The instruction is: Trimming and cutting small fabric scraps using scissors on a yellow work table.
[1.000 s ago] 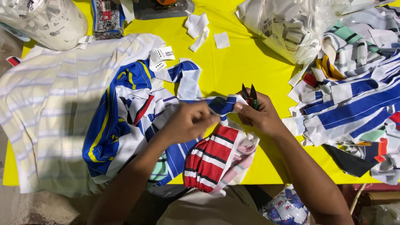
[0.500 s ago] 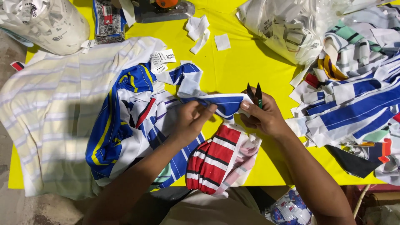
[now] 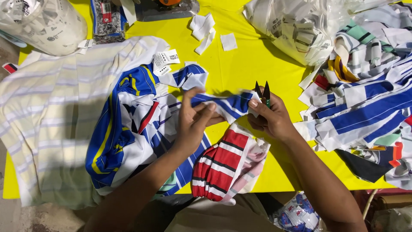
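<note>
Mid-frame: left hand [image 3: 193, 124] pinched blue-white striped fabric strip [image 3: 223, 105]; right hand [image 3: 270, 118] gripped thread snips [image 3: 262, 92], blades open.

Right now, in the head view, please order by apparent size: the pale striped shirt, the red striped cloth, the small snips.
1. pale striped shirt, clearly largest.
2. red striped cloth.
3. small snips in the right hand, smallest, partly hidden.

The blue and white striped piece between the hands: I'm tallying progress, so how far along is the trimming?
Done, it seems: a heap of striped pieces lies at the right. In hand: the left hand and right hand stretch the blue and white striped piece, the right also holding small snips, blades open. Left: the pile of striped garments under the left arm.
</note>
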